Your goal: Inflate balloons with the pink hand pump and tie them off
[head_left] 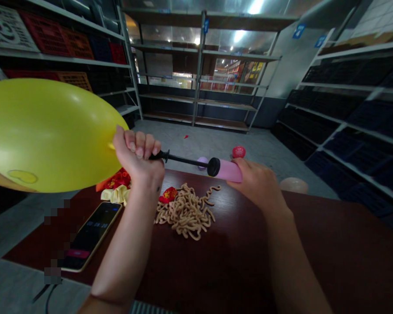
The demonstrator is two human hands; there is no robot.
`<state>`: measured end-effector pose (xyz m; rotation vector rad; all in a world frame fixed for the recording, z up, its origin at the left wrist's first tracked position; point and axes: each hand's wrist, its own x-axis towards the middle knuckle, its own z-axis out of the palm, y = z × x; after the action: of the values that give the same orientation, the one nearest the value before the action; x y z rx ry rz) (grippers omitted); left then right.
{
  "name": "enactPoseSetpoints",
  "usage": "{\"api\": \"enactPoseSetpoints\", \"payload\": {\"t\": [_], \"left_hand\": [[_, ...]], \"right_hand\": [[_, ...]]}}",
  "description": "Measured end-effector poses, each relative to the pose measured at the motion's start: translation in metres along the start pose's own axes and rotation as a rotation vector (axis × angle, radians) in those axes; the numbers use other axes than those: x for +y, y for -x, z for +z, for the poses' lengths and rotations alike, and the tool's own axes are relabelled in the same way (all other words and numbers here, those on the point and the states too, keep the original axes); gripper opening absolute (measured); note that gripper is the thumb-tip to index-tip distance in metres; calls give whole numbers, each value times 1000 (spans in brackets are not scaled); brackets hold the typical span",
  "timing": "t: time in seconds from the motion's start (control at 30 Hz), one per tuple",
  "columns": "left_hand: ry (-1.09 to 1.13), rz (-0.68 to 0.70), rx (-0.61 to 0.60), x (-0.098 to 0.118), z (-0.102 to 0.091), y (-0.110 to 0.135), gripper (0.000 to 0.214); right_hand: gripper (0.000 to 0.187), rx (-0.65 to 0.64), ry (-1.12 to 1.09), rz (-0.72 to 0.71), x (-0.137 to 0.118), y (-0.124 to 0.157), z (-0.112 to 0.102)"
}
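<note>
A large inflated yellow balloon [46, 135] fills the left of the view. My left hand [138, 153] is closed in a fist at the balloon's neck and around the black end of a hand pump's thin rod [183, 160]. My right hand [257, 183] is wrapped round the pump's pink barrel [227, 170]. The pump lies level between the two hands, above the dark red-brown table [236, 257]. The joint between balloon and pump is hidden inside my left fist.
On the table lie a heap of tan stringy pieces [185, 211], limp red and yellow balloons [118, 185] and a phone [91, 235] with its screen lit. A beige balloon [293, 185] sits beyond the table's right edge. Metal shelves with crates line the room.
</note>
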<state>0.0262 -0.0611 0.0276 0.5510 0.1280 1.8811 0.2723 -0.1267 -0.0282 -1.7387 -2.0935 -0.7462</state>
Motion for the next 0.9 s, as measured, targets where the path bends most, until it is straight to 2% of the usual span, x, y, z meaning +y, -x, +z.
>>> {"api": "enactPoseSetpoints", "payload": {"t": [0.13,0.3,0.47,0.7,0.9], "left_hand": [[0,-29,6,-12,8,13,59],[-13,-135,16,-35,15,27,59],[-46,-219,56,-51,11,30,57],[-8,-227,32,-53,-6,12,59],[-25,-141,-14,-44,-11,2,58]], "right_hand": [[30,34,47,-20,-10,0,-10],[28,-1,54,-40,-30,-2,-21],[24,-26,42,-21,-36,-2,-20],[32,-36,-58,10,-37,-6,-9],[34,-10,-144,14,-29,-8,-3]]}}
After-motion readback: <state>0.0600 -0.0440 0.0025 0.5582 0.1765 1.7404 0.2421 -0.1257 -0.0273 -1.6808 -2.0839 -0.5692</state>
